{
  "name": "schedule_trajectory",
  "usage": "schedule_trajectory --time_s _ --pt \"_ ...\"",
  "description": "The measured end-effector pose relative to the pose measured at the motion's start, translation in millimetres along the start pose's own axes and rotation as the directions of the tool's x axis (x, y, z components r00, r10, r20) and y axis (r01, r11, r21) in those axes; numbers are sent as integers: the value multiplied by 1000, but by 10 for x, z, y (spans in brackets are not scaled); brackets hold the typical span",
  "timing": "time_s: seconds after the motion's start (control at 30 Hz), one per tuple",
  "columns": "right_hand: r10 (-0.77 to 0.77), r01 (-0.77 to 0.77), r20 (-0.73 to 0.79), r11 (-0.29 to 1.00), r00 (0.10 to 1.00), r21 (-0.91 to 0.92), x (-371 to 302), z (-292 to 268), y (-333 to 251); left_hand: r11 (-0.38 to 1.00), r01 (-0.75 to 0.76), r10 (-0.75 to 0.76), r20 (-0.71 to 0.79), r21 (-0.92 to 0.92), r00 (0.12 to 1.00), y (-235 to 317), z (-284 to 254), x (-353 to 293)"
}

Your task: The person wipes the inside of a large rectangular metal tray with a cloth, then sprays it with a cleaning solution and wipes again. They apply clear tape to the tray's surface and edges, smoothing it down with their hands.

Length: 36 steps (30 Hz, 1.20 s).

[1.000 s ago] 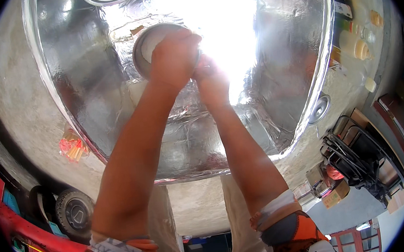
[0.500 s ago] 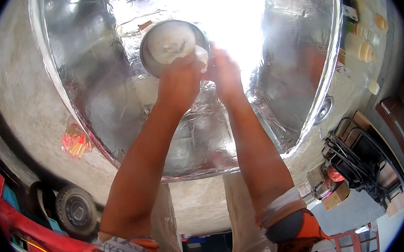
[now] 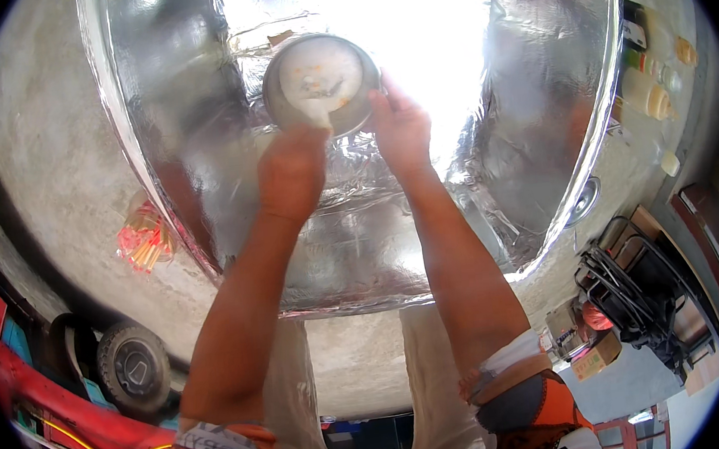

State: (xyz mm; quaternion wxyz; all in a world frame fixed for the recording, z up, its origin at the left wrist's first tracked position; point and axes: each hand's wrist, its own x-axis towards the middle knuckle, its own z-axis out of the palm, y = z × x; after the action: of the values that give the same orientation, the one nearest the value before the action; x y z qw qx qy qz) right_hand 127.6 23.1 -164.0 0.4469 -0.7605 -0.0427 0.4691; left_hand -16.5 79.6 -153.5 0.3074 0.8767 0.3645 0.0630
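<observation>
A round grey metal bowl stands on the foil-covered tabletop, its pale inside marked with orange specks and a few darker spots. My left hand is closed at the near left side of the bowl. From its fingers a white piece reaches over the near rim into the bowl; motion smears it, and I cannot tell whether it is a cloth or a utensil. My right hand grips the bowl's right rim, thumb toward me and fingers along the outer side, partly lost in glare.
Shiny foil covers the table, with a strong glare right of the bowl. Bottles stand off to the right, above folded black chairs. At the left lie a bag of red-and-white sticks and a wheel beside a red vehicle.
My left hand has moved left and toward me, carrying the white piece from the bowl's right side to its near side. The whole view has shifted slightly.
</observation>
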Motion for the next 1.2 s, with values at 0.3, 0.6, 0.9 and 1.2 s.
schedule_trajectory --time_s 0.3,0.6,0.9,1.2 --pt "-107 107 -18 994 994 30 -9 -20 68 895 445 -423 -347 -18 837 -149 -407 226" --pt "507 -186 -540 821 672 540 111 -606 595 46 860 -844 441 -507 305 1180 -894 -602" --pt "315 -112 -671 938 671 329 403 -713 924 -215 765 -772 585 -607 247 1351 -900 -985" --pt "-244 -101 -455 785 857 -612 215 -507 433 -268 749 -720 642 -606 262 1326 -1007 -987"
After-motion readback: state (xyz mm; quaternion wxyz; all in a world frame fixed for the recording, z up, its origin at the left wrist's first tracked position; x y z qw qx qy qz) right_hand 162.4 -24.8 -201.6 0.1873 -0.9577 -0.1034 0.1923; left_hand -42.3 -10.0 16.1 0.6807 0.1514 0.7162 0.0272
